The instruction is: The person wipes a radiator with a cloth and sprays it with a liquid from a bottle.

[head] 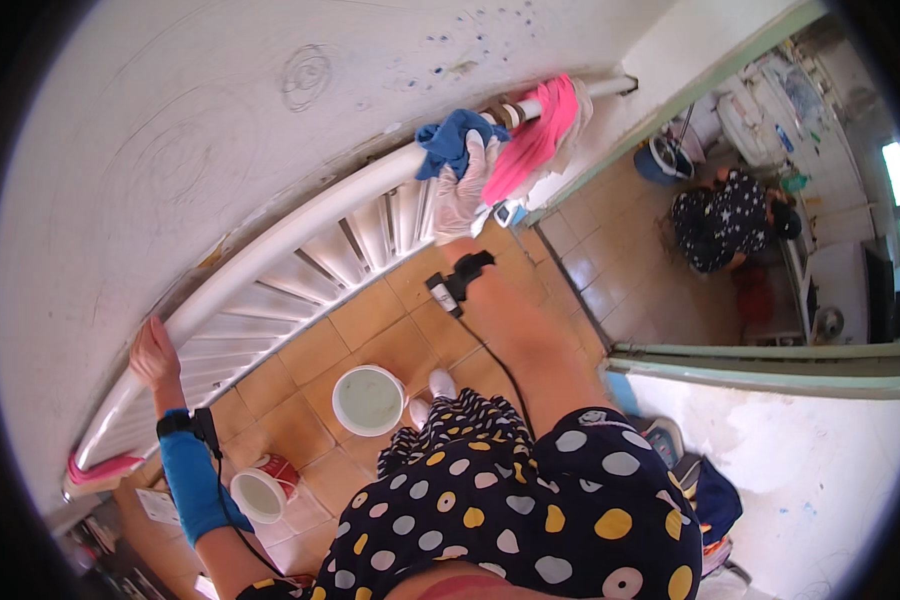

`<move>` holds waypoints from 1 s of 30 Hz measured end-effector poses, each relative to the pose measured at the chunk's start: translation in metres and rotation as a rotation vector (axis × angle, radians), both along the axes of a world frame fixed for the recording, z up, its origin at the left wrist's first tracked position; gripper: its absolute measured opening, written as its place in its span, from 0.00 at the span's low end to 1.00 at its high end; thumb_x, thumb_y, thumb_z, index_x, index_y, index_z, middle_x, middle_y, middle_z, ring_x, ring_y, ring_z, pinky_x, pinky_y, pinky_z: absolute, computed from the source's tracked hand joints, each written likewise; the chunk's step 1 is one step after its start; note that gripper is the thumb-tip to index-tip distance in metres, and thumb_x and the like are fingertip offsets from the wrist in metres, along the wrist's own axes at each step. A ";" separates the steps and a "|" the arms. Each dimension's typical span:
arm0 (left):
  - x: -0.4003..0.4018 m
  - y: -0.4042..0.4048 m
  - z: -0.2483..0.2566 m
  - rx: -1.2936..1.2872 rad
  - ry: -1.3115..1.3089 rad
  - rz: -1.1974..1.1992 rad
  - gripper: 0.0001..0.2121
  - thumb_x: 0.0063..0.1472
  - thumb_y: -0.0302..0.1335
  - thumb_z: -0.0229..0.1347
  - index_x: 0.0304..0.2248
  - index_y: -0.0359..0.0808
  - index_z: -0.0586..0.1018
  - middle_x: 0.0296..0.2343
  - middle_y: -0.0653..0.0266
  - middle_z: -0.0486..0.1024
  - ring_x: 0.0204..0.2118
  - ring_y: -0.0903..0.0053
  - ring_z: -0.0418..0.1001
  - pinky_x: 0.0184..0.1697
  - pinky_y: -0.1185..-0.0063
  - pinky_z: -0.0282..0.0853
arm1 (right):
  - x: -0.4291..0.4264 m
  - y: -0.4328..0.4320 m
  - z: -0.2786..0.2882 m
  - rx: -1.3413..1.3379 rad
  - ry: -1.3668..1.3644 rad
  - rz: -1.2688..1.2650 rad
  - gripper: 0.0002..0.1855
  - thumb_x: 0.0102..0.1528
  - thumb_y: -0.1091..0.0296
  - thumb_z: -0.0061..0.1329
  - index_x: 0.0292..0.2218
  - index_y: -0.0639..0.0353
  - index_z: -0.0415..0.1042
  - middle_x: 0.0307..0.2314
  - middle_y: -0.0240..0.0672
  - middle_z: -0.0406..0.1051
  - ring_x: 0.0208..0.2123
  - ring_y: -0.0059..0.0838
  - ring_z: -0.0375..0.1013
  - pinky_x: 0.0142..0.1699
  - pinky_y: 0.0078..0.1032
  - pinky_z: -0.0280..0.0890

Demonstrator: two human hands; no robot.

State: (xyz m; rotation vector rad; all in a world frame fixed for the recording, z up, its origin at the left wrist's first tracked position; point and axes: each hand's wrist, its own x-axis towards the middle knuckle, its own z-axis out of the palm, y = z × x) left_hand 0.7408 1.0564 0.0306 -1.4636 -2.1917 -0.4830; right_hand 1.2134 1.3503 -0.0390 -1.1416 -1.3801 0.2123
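Observation:
A white column radiator (300, 247) runs along the wall, its rounded top pipe bowed by the lens. My right hand (465, 187), in a thin translucent glove, presses a blue cloth (450, 142) onto the pipe towards its right end. Just right of that hand, a pink cloth (536, 142) hangs over the pipe, with a paler cloth partly behind it. My left hand (154, 354), ungloved, is wrapped over the pipe near its left end. Another pink cloth (101, 469) lies around the radiator's far left end.
A white bucket (370, 400) of cloudy water stands on the tiled floor (300, 375) by my feet. A second red-and-white bucket (261, 491) is left of it. Through the doorway a person (720, 217) crouches near a blue mop bucket (661, 160). Bags (709, 499) rest against the right wall.

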 end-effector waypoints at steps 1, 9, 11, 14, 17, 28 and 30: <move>-0.003 -0.002 -0.002 0.005 0.026 -0.018 0.17 0.68 0.36 0.45 0.29 0.36 0.80 0.25 0.52 0.77 0.27 0.52 0.73 0.31 0.61 0.68 | -0.013 -0.002 -0.021 -0.012 0.084 -0.072 0.35 0.54 0.81 0.49 0.61 0.53 0.56 0.60 0.44 0.54 0.63 0.44 0.51 0.67 0.37 0.44; -0.004 -0.008 0.000 -0.015 0.028 -0.002 0.17 0.67 0.34 0.44 0.29 0.34 0.81 0.26 0.53 0.78 0.29 0.53 0.74 0.32 0.63 0.68 | -0.060 0.021 -0.154 -0.392 1.185 0.085 0.30 0.58 0.83 0.42 0.60 0.53 0.57 0.40 0.22 0.60 0.35 0.16 0.58 0.43 0.12 0.60; -0.005 -0.011 0.001 -0.025 0.061 -0.012 0.17 0.67 0.33 0.42 0.29 0.34 0.81 0.27 0.53 0.78 0.30 0.53 0.74 0.34 0.64 0.69 | -0.048 0.015 -0.176 -0.595 1.285 0.092 0.25 0.58 0.82 0.41 0.56 0.52 0.61 0.37 0.22 0.62 0.32 0.16 0.59 0.38 0.13 0.60; -0.007 -0.016 0.001 -0.052 0.029 -0.009 0.18 0.67 0.33 0.40 0.29 0.33 0.80 0.27 0.53 0.78 0.30 0.53 0.74 0.34 0.64 0.68 | -0.028 0.010 -0.214 -0.870 1.121 0.066 0.16 0.54 0.83 0.40 0.43 0.51 0.63 0.31 0.29 0.63 0.28 0.21 0.62 0.31 0.20 0.62; -0.008 -0.018 0.000 -0.030 0.023 -0.004 0.19 0.67 0.33 0.38 0.29 0.33 0.80 0.26 0.53 0.77 0.29 0.53 0.74 0.34 0.64 0.68 | -0.013 0.008 -0.256 -1.097 0.961 0.044 0.16 0.54 0.82 0.40 0.42 0.52 0.63 0.32 0.32 0.65 0.29 0.25 0.65 0.31 0.24 0.64; -0.009 -0.022 -0.001 -0.034 0.017 -0.009 0.19 0.67 0.33 0.38 0.29 0.33 0.80 0.26 0.53 0.77 0.29 0.54 0.74 0.35 0.64 0.68 | -0.056 -0.032 -0.214 -1.149 1.655 0.292 0.13 0.55 0.86 0.35 0.24 0.57 0.66 0.20 0.37 0.68 0.22 0.37 0.72 0.33 0.44 0.75; -0.012 -0.022 -0.003 -0.030 -0.014 -0.008 0.19 0.67 0.33 0.38 0.29 0.33 0.80 0.26 0.53 0.77 0.29 0.53 0.74 0.35 0.64 0.68 | -0.055 -0.031 -0.183 -1.129 1.621 0.309 0.12 0.54 0.86 0.35 0.24 0.60 0.66 0.20 0.39 0.68 0.21 0.39 0.72 0.32 0.44 0.74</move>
